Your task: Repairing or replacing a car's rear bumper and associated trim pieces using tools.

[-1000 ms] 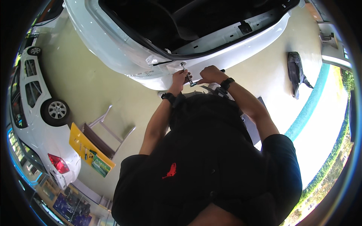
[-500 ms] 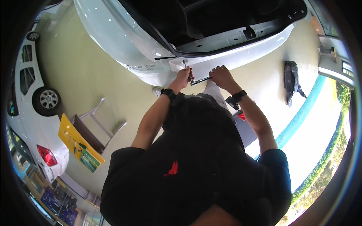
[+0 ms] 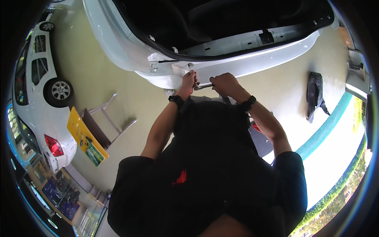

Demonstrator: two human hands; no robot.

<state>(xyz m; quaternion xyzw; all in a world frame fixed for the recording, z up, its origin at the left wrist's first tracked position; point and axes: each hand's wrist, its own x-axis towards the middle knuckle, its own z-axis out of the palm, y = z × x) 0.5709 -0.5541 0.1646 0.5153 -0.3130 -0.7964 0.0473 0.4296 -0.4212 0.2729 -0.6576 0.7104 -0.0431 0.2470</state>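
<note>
At the rear of a white car [image 3: 237, 64] with an open trunk, I hold a ratchet wrench [image 3: 204, 86] in front of the body panel below the sill. My left hand [image 3: 188, 83] is closed around the wrench's upright extension, close to its head. Above those fingers is a round metal fitting [image 3: 190, 65] on the panel; how the tool's tip meets it is too small to tell. My right hand [image 3: 229, 85] grips the end of the handle, which lies roughly crosswise. Both wrists wear dark bands.
To the left stands another white car [image 3: 59, 122] with a red tail light. Beside it is a yellow board [image 3: 75, 124] bearing small tools and a green packet [image 3: 94, 154], near a metal-legged stand [image 3: 106, 114]. A dark cloth-like bundle [image 3: 315, 94] lies on the floor at right.
The wrench handle's right end has swung closer to my body's midline, with my right hand shifting slightly left and down. My left hand stays at the extension. The whole view has shifted a little.
</note>
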